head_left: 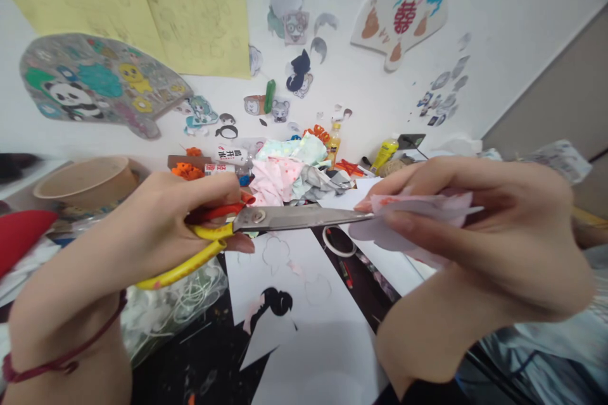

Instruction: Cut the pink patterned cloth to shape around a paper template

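Observation:
My left hand (190, 202) is closed around the handles of a pair of scissors (294, 218), one yellow and one red. The blades look closed and point to the right, their tip at the edge of a pinkish-white piece of cloth or paper (427, 205). Fingers and thumb of my right hand (494, 221) pinch that piece, which has red marks and a pale layer along its front. Below both hands lies a white sheet (323, 329) with faint pencil outlines and a black-and-pink cut-out figure (275, 304) on it.
A heap of patterned cloth (280, 171) stands at the back, near bottles (386, 153). To the left are a round wooden bowl (85, 183) and a clear bag of white cord (180, 304). A roll of tape (339, 241) lies mid-table. Decorated fans (406, 12) hang on the wall.

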Available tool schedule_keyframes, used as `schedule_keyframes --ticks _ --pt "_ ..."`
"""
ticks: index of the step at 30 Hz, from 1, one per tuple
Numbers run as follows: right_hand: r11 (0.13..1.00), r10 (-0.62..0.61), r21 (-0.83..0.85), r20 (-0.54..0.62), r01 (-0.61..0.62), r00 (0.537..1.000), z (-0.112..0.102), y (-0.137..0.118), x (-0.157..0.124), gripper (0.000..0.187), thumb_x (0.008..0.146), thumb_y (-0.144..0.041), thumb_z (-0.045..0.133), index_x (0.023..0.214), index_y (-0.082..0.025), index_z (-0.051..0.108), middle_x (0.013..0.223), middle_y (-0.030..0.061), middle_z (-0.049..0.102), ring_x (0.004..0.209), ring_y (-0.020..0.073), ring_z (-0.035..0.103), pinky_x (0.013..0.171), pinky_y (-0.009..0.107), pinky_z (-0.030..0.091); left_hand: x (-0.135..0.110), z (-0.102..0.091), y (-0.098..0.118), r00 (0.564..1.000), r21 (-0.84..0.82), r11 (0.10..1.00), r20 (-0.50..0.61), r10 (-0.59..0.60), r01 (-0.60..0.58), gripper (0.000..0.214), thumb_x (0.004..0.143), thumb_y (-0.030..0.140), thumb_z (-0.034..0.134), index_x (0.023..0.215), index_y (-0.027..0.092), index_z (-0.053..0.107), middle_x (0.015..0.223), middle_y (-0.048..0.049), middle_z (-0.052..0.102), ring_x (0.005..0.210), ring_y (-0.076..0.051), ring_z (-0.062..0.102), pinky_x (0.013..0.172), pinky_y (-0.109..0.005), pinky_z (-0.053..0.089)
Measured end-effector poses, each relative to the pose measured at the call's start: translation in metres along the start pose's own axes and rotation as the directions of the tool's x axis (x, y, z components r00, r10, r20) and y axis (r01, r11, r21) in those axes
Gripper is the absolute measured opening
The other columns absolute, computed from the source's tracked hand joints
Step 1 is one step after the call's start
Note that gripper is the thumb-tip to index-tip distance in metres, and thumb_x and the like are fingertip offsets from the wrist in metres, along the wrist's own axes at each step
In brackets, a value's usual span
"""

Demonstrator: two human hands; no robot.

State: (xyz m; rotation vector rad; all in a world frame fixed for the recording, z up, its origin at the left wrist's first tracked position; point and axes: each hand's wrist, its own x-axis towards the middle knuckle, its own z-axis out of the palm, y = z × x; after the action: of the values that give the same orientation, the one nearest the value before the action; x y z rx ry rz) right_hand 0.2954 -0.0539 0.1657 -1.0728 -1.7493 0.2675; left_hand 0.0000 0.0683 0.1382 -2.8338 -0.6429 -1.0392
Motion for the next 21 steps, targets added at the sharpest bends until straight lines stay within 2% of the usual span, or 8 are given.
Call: schedule_keyframes --ticks 2,3,5,8,10,14,18,21 --pt "1.000 0.000 0.006 -0.003 0.000 1.000 0.000 -0.001 0.000 0.014 0.072 -0.019 0.088 0.075 -0.025 0.075 0.081 -0.0032 0.080 0.066 0.0115 0.069 0.056 0.024 0.052 0.000 -0.002 0.000 0.998 0.003 0.999 0.052 0.034 -0.034 0.033 0.085 0.047 0.076 0.081 0.023 0.054 0.054 0.0105 0.040 0.051 -0.008 0.036 0.046 -0.018 0.033" --pt "1.000 0.000 0.011 -0.005 0.000 1.000 0.000 -0.001 0.000 0.014 0.072 -0.019 0.088 0.075 -0.025 0.076 0.082 -0.0030 0.080 0.066 0.0115 0.069 0.056 0.024 0.052 0.000 -0.003 0.001 0.999 0.000 1.000 0.047 0.012 -0.012 0.032 0.083 0.043 0.077 0.081 0.024 0.051 0.053 0.0110 0.041 0.051 -0.008 0.037 0.045 -0.018 0.032" --pt "1.000 0.000 0.026 -0.006 0.000 1.000 -0.001 -0.002 -0.001 0.014 0.072 -0.018 0.088 0.075 -0.024 0.076 0.082 -0.0027 0.080 0.065 0.0115 0.069 0.055 0.024 0.052 0.000 -0.005 0.001 0.999 -0.014 1.000 0.047 -0.027 0.028 0.031 0.078 0.034 0.078 0.081 0.024 0.049 0.052 0.0119 0.045 0.050 -0.007 0.040 0.044 -0.016 0.030" --pt "0.998 0.027 0.050 0.008 -0.028 1.000 -0.001 -0.002 -0.001 0.015 0.072 -0.014 0.088 0.076 -0.024 0.077 0.082 -0.0021 0.081 0.068 0.0128 0.071 0.058 0.024 0.055 0.000 -0.007 0.000 1.000 -0.030 0.999 0.021 -0.020 0.020 0.033 0.064 0.022 0.080 0.082 0.023 0.053 0.057 0.0121 0.054 0.048 -0.006 0.043 0.044 -0.014 0.032" --pt "0.997 0.032 0.067 0.003 -0.032 0.999 0.000 -0.002 -0.002 0.016 0.072 -0.012 0.088 0.077 -0.025 0.078 0.083 -0.0016 0.081 0.072 0.0142 0.073 0.060 0.025 0.056 0.000 -0.007 -0.001 1.000 -0.049 0.999 -0.003 -0.010 0.010 0.033 0.060 0.017 0.078 0.083 0.023 0.055 0.061 0.0107 0.059 0.048 -0.005 0.046 0.044 -0.015 0.034" --pt "0.996 0.039 0.083 -0.015 -0.038 0.999 0.000 -0.001 -0.003 0.018 0.073 -0.012 0.086 0.080 -0.027 0.079 0.086 -0.0018 0.081 0.077 0.0156 0.074 0.064 0.026 0.059 0.000 -0.005 -0.006 0.999 -0.055 0.998 -0.052 -0.004 0.001 0.034 0.060 0.022 0.076 0.086 0.022 0.054 0.066 0.0072 0.062 0.048 -0.008 0.052 0.043 -0.017 0.036" --pt "0.995 0.032 0.096 -0.007 -0.032 0.999 0.001 0.000 -0.002 0.019 0.074 -0.013 0.087 0.081 -0.028 0.079 0.085 -0.0021 0.080 0.076 0.0164 0.074 0.064 0.028 0.059 -0.003 0.000 -0.008 0.986 -0.096 0.985 -0.076 -0.149 0.142 0.038 0.068 0.034 0.076 0.099 0.022 0.055 0.086 -0.0020 0.069 0.061 -0.015 0.060 0.049 -0.023 0.045" --pt "0.992 0.048 0.119 -0.011 -0.047 0.999 0.002 0.003 -0.001 0.017 0.074 -0.014 0.087 0.081 -0.028 0.079 0.085 -0.0022 0.080 0.076 0.0154 0.073 0.063 0.027 0.057 -0.003 0.006 -0.007 0.959 -0.259 0.937 -0.096 -0.266 0.234 0.038 0.074 0.041 0.080 0.094 0.023 0.053 0.078 0.0004 0.066 0.061 -0.013 0.056 0.051 -0.023 0.044"
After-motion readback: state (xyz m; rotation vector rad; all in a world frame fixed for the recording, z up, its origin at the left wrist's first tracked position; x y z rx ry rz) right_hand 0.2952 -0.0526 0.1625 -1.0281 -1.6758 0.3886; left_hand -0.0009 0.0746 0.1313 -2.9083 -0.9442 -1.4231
